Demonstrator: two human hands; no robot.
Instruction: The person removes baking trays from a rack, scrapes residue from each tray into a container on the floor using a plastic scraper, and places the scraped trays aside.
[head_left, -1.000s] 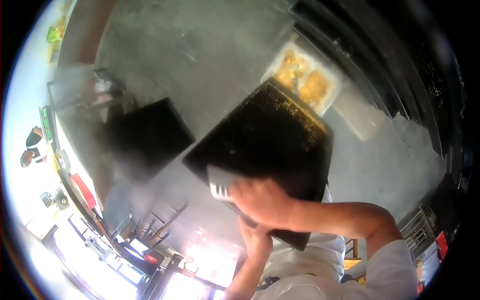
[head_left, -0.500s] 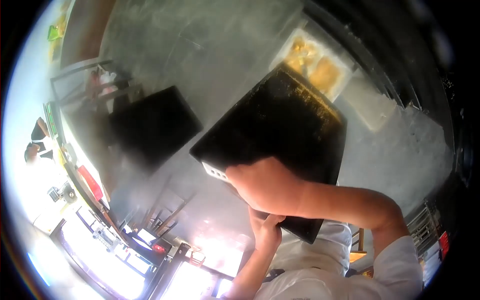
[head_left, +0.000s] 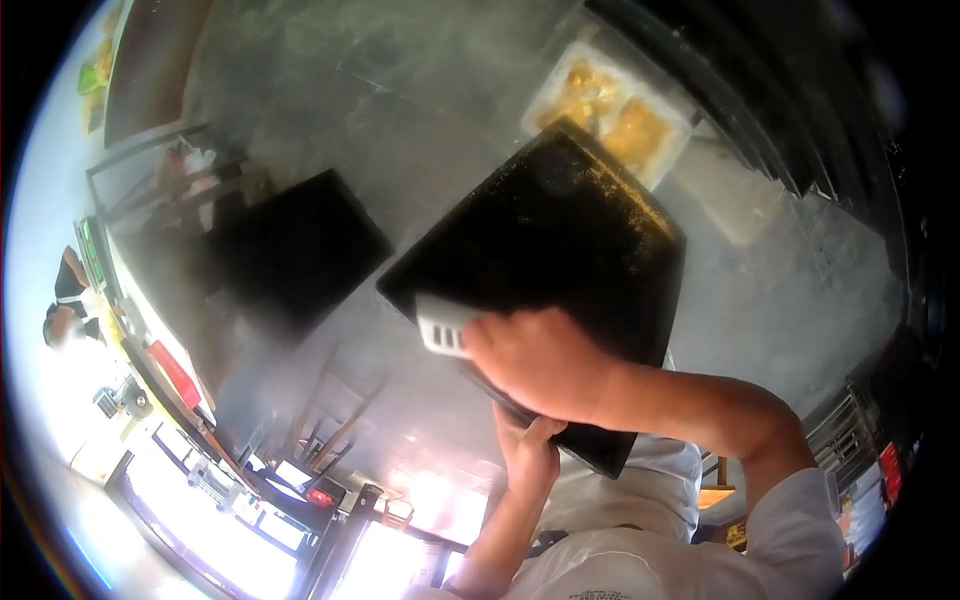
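Note:
A black baking tray (head_left: 530, 230) is held tilted in front of my body, with yellow crumbs along its far right edge. My left hand (head_left: 528, 445) grips the tray's near edge from below, thumb on the rim. Over the tray's near part, my right hand (head_left: 545, 365) is closed around a white slotted scraper (head_left: 440, 325). Its slotted end sticks out to the left of my fingers, near the tray's left corner. My right hand hides the rest of the scraper and part of the tray.
Beyond the tray, a white bin (head_left: 680, 135) holds yellow-brown scraps on the grey floor. Another dark tray (head_left: 300, 250) lies to the left, by a metal frame (head_left: 135, 165). Dark ridged panels (head_left: 740, 90) line the upper right. A person (head_left: 72, 290) stands at the far left.
My right hand has shifted a little, and more of the scraper now shows over the tray's surface. The left hand keeps its hold. The whole view has moved slightly.

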